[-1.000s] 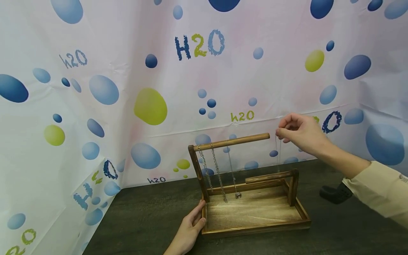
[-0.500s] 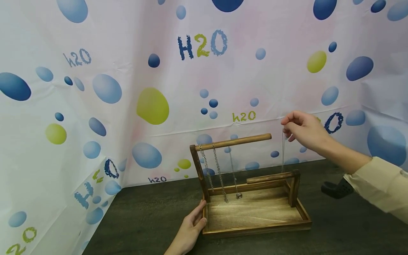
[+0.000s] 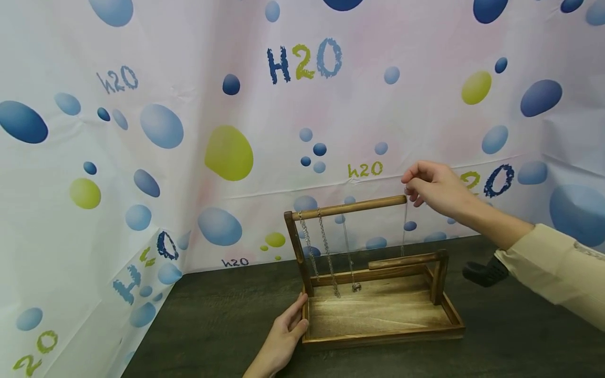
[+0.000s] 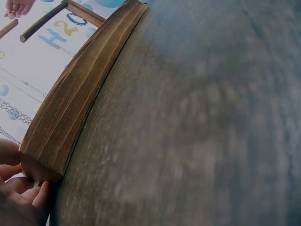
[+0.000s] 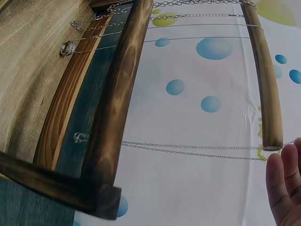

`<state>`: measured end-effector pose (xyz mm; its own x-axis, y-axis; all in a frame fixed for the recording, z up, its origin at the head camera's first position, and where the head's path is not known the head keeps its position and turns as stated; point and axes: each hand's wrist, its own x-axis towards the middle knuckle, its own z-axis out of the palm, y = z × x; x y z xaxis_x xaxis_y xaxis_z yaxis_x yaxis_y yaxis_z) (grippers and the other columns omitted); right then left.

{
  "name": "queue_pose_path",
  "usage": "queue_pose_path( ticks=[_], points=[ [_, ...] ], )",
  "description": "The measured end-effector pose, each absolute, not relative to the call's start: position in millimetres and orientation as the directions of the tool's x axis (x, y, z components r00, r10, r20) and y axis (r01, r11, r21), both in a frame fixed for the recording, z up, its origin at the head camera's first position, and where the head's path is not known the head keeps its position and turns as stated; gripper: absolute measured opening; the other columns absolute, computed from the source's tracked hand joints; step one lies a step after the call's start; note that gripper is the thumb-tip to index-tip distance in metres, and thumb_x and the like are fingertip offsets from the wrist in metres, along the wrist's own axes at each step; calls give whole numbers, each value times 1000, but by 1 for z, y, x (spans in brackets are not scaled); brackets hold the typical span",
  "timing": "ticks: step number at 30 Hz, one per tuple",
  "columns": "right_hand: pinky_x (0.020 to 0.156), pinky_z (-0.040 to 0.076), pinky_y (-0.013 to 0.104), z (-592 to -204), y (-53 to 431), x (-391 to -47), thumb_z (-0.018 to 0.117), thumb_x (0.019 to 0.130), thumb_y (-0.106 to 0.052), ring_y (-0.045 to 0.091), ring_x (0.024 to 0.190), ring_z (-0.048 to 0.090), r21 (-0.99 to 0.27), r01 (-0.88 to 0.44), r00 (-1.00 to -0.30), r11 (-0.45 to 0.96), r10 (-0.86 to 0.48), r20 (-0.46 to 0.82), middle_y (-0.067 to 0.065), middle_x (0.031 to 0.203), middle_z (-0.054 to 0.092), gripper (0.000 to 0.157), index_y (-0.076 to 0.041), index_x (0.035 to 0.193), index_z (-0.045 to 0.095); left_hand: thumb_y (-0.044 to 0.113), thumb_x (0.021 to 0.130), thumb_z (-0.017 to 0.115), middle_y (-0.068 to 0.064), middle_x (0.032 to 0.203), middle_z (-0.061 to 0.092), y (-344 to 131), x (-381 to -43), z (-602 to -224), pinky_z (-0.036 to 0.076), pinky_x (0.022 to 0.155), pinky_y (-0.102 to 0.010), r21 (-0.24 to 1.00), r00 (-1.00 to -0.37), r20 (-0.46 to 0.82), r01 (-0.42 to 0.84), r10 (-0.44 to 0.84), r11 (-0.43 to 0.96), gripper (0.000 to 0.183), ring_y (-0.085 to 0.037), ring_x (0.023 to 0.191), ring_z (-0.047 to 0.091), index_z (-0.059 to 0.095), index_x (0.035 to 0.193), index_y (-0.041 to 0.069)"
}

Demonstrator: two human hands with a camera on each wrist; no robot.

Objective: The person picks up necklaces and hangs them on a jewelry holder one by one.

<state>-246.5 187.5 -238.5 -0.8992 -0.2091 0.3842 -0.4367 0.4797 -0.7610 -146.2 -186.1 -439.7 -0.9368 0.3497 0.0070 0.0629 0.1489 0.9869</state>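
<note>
A wooden jewelry stand has an upper bar (image 3: 350, 208), a shorter lower bar (image 3: 402, 261) and a tray base (image 3: 383, 338). My right hand (image 3: 441, 191) pinches a fine chain necklace (image 3: 404, 223) at the upper bar's free end. In the right wrist view its two strands stretch past the lower bar, and a small pendant (image 5: 81, 137) shows behind that bar. Several silver necklaces (image 3: 329, 257) hang farther left on the upper bar, one with a ring-like pendant (image 3: 356, 287). My left hand (image 3: 279, 338) grips the tray's left side, with fingers round its corner in the left wrist view.
The stand rests on a dark wood-grain table (image 3: 227, 325). Behind it hangs a white sheet (image 3: 283, 115) printed with blue and green dots. A black object (image 3: 486, 273) shows beneath my right sleeve (image 3: 557, 268).
My right hand goes slightly right, then left to the upper bar's free end, carrying the necklace. Its strands, spread apart at first, hang close together now. My left hand stays on the tray.
</note>
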Motion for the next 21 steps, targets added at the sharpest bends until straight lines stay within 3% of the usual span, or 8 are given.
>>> queue_pose_path(
  ticks=[21],
  points=[
    [52,56,36,-232,160,-244,46,105,-10,28,61,61,-803,-429,-897,414,-297,326,21,96,63,18,2,111,56,4,106,48,-28,163,4,-186,-146,-439,36,112,-36,989,-938,2,53,346,139,57,-46,147,12,24,157,-4]
  ],
)
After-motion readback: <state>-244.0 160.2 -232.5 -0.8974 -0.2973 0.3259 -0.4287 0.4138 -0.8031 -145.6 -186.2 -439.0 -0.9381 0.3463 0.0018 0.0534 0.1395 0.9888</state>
